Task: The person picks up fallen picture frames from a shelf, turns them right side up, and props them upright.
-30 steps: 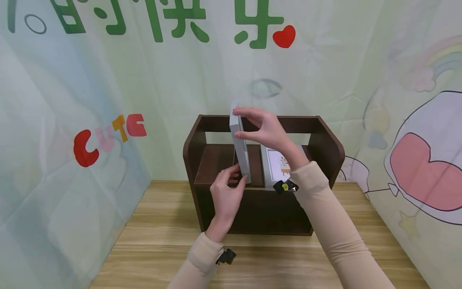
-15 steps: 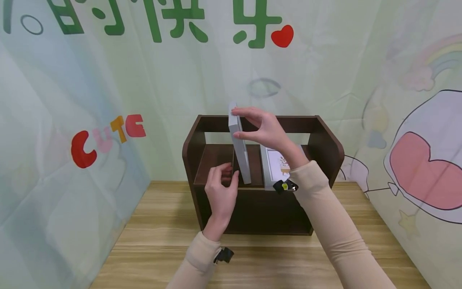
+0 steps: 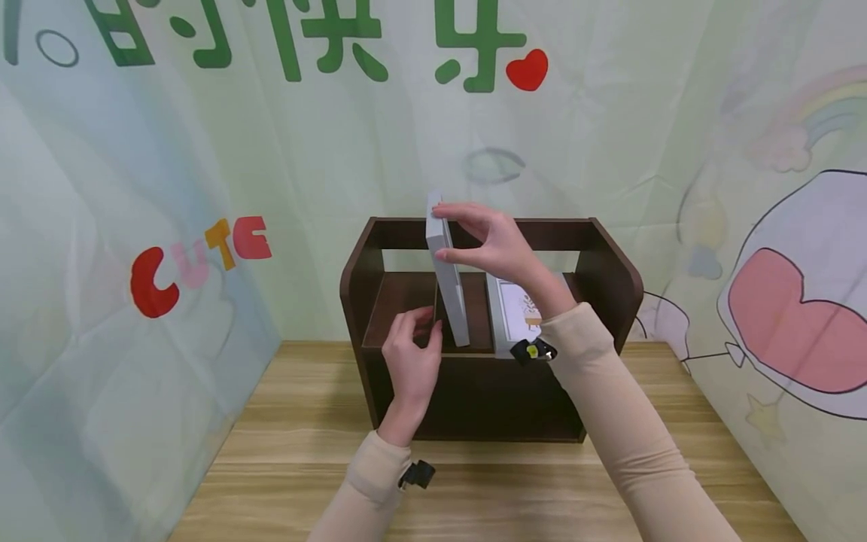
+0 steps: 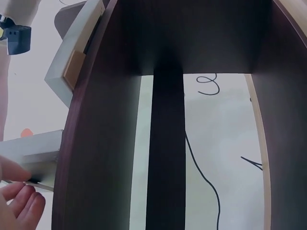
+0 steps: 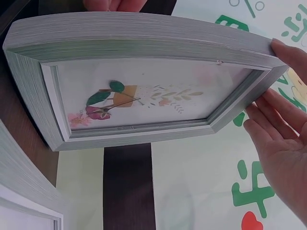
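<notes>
From where I stand, the right hand (image 3: 497,245) has the grey wooden photo frame (image 3: 450,278) pinched by its upper corner, thumb on one side of it and fingers on the other. The left hand (image 3: 413,361) is down low on the frame's back side, thumb and fingers bent close about a thin strip (image 3: 436,293), perhaps the support leg; whether they actually pinch it I cannot tell.

The frame stands tilted on the bookshelf's upper board (image 3: 405,297), top leaning left, its lower near corner just by the board's front edge, around the middle. Its glazed face looks right, with a rosebud (image 5: 98,112) lying in the picture.

To do this well, I'd say the right hand should do the steadying and press the foot of the frame lightly into the board, so that it cannot slip over that front edge. The left should work gently near the strip's free end, without twisting the frame.

Toward the board's front right corner is a second photo frame (image 3: 518,312), partly hidden by the right wrist; that forearm had better stay high. The dark brown bookshelf (image 3: 501,399) itself stands on the wood-grain table (image 3: 318,421).
</notes>
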`<state>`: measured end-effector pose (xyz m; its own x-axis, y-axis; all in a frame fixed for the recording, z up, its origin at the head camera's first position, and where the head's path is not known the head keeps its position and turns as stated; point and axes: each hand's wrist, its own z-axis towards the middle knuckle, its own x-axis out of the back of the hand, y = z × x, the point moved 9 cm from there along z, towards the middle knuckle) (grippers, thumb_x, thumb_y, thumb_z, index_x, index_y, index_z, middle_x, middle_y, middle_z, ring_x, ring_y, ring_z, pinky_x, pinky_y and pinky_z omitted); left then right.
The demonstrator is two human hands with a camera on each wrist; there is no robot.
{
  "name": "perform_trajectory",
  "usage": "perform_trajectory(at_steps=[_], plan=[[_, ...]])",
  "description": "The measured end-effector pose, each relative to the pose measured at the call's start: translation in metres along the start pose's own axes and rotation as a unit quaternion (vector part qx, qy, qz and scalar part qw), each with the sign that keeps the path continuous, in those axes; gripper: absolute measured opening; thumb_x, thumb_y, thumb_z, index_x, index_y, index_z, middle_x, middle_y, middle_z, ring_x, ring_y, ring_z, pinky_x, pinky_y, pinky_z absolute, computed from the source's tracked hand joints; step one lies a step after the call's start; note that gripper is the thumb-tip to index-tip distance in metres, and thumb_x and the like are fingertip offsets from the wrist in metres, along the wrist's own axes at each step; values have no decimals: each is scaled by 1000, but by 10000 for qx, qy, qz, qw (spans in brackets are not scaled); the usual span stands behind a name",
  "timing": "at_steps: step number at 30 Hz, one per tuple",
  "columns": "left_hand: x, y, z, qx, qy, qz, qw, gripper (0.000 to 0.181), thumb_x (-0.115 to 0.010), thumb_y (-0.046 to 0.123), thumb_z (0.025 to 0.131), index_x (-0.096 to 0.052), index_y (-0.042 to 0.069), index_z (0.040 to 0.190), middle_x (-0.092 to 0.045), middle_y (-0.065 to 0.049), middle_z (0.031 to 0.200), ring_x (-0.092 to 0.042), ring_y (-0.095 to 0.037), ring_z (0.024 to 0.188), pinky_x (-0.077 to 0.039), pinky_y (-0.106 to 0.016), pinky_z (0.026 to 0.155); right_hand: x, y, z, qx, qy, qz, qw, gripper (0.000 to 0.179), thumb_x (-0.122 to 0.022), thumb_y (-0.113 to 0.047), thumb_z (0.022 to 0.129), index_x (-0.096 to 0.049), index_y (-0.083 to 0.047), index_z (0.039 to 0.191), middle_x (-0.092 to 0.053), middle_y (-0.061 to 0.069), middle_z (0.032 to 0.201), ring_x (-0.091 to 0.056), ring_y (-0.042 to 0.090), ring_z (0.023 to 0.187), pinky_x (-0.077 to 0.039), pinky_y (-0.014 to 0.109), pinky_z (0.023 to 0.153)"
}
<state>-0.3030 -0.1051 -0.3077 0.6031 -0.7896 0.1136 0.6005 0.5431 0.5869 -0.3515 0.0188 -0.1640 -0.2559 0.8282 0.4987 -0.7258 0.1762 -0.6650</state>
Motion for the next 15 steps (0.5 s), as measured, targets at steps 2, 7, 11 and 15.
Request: perform_trajectory(at_steps=[2,7,11,15], plan=[[0,-2,1,7,-8,35,10000,12,-71,4,81,-69,2,93,-65,-10,88,-64,-20,80,-57,-33,71,-1,0,0,2,-7,1,10000,56,-75,-9,80,-54,-1,132,-52,12,138,-44,16,133,-32,26,112],[0,-4,2,3,-7,23,10000,11,-71,4,81,-70,1,91,-65,-9,86,-65,-20,79,-57,-32,71,-2,-1,1,6,-17,-25,10000,56,-75,-10,80,-54,-2,132,-52,11,138,-44,16,133,-32,26,112],[3,-5,3,-45,22,73,10000,10,-70,2,81,-71,1,90,-66,-9,85,-66,-20,76,-57,-32,70,-2,-2,1,6,-14,-53,10000,56,-75,-10,80,-54,-2,132,-52,11,138,-44,16,133,-32,26,112],[8,-7,5,-81,113,96,9999,9,-69,0,81,-71,1,89,-66,-9,83,-66,-20,76,-57,-32,69,-4,-3,1,46,-45,-119,9999,56,-74,-9,81,-53,-1,132,-52,12,138,-43,17,134,-32,27,112]])
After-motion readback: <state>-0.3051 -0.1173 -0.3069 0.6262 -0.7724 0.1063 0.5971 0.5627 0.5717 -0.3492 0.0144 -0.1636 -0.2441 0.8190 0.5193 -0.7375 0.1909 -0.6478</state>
